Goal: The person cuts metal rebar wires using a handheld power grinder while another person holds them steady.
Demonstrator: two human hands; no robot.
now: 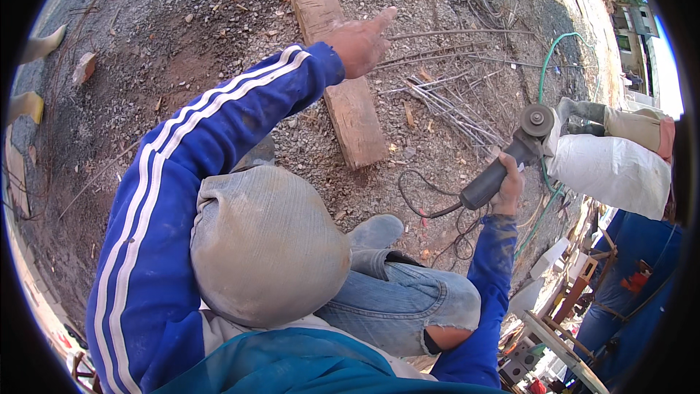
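My right hand (508, 188) is wrapped around the body of a dark angle grinder (502, 169), off to the right. The grinder's round disc (537, 118) points up and away from me, and its black cord (419, 204) trails to the ground. My left hand (359, 45) reaches across a thick wooden beam (357, 128), its index finger stretched out to the right. Thin metal rods (459, 32) lie on the ground just beyond those fingers. Whether the fingers touch a rod is hard to see. My bent knees in worn jeans (394, 299) are close below.
A bundle of cut rods (456, 113) lies on the gravel right of the beam. A green hose (543, 66) curves behind the grinder. Close to the disc stand another person's legs in a white covering (609, 171). Someone's boots (45, 42) show at far left.
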